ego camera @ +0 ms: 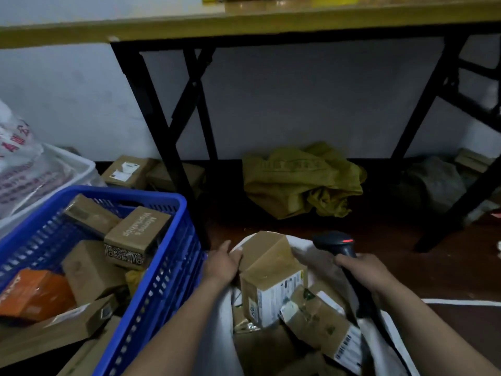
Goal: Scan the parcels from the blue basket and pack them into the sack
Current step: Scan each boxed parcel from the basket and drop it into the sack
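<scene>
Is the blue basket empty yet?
Not empty. The blue basket holds several brown cardboard parcels and an orange box.
</scene>
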